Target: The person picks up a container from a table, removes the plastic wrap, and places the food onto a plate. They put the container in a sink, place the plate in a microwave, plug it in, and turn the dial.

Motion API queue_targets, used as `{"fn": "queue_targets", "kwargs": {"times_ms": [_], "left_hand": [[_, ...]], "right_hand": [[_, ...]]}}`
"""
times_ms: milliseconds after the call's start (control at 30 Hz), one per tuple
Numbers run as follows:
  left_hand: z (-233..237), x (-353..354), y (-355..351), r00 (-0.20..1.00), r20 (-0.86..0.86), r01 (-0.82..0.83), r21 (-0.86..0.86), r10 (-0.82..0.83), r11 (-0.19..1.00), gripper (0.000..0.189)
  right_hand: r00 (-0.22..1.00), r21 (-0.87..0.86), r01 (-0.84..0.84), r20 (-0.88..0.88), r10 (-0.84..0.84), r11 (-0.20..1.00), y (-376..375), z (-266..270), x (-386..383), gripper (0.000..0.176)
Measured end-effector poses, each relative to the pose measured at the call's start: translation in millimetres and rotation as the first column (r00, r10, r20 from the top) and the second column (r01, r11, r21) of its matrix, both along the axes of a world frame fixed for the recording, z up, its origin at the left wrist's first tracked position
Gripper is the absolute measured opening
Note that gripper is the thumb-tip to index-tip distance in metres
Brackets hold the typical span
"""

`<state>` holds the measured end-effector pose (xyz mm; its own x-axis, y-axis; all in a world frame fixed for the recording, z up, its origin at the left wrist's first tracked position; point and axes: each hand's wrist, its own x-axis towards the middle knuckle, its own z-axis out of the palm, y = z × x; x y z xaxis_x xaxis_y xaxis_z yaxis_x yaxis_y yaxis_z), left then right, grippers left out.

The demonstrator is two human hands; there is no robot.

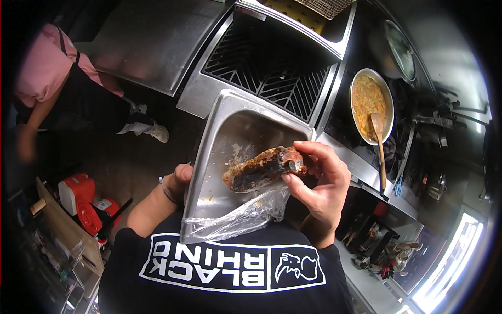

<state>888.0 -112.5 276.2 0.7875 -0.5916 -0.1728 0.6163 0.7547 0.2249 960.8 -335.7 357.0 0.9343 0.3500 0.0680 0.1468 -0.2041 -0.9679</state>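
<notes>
– black shirt (230, 301) closest, white lettering across it. beyond?

– metal pan (213, 183), clear film (235, 215) bunched along its near edge, probably so the opening is free.

– right hand (327, 180)?

– pinching a charred piece (259, 170), looks like cooked meat, between thumb and fingers. only the end towards the pan's right edge is gripped; likely leaves the rest uncovered.

– piece sits where?

– over the pan's middle, slanting towards the left edge. cannot tell if it touches the floor. loose bits (241, 152) lie beside it; pan seems a handy catch.

– left hand (182, 175)?

– thumb at the pan's left edge, fingers hidden. cannot tell how far it's closed; seems to steady the pan.

– past the far edge?

– ridged grill (238, 57). off right, a pot (389, 99) of food, wooden spoon (381, 152) resting across its rim, perhaps for easy reach.
</notes>
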Motion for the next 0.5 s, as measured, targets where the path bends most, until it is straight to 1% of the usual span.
{"fn": "queue_targets", "kwargs": {"times_ms": [67, 133, 200, 267, 400, 467, 500], "left_hand": [[0.7, -0.9, -2.3, 1.0, 0.001, 0.006, 0.005, -0.006, 1.0, 0.091], [2.2, -2.2, -4.4, 1.0, 0.001, 0.011, 0.008, -0.011, 1.0, 0.091], [3.2, -2.5, -4.9, 1.0, 0.003, 0.013, 0.009, -0.013, 1.0, 0.091], [3.9, -3.2, -5.6, 1.0, 0.007, 0.016, 0.014, -0.016, 1.0, 0.091], [5.1, -3.3, -9.5, 1.0, 0.008, 0.022, 0.016, -0.022, 1.0, 0.091], [4.8, -2.6, -12.1, 1.0, 0.009, 0.021, 0.024, -0.021, 1.0, 0.092], [5.9, -2.2, -13.1, 1.0, 0.011, 0.023, 0.023, -0.023, 0.999, 0.092]], "right_hand": [[1.0, 0.024, 0.008, -0.027, -0.007, 1.0, -1.8, 0.5, -1.7, 0.04], [0.996, -0.11, -0.053, 0.065, 0.06, 0.993, -5.2, 1.8, -2.0, 0.041], [0.998, -0.08, -0.039, 0.046, 0.043, 0.996, -5.9, -0.2, -4.0, 0.041], [0.995, -0.136, -0.051, 0.074, 0.061, 0.989, -7.7, 2.0, -4.0, 0.041], [0.989, -0.178, -0.062, 0.125, 0.085, 0.982, -12.0, 2.5, -3.6, 0.042], [0.983, -0.272, -0.077, 0.137, 0.118, 0.959, -13.0, 5.8, -2.9, 0.044], [0.984, -0.272, -0.077, 0.137, 0.118, 0.959, -14.0, 6.4, -3.2, 0.044]]}}
